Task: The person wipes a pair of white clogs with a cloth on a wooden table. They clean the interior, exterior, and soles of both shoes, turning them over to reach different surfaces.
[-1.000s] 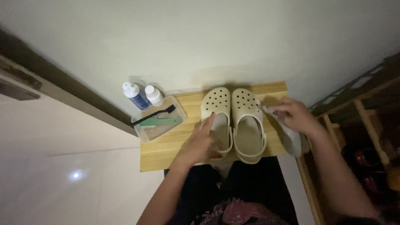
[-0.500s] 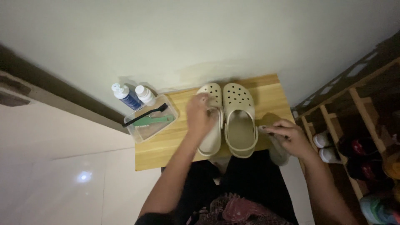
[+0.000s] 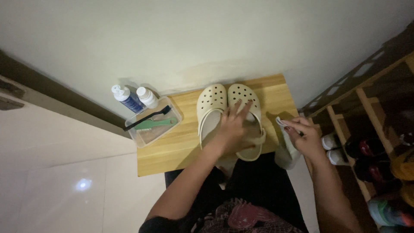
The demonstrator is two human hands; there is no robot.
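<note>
A low wooden bench (image 3: pixel 172 151) stands against a pale wall, white tiled floor to its left and a shoe rack (image 3: pixel 371 112) to its right. On the bench, a pair of cream clogs (image 3: pixel 215 101) lies side by side, toes to the wall. The left hand (image 3: pixel 233 129) rests flat on them, fingers spread across the right clog's top. Right of the clogs, the right hand (image 3: pixel 306 138) pinches a white cloth (image 3: pixel 288 151). Left of the clogs, a clear tray (image 3: pixel 174 113) holds brushes, two bottles (image 3: pixel 136 98) behind it.
</note>
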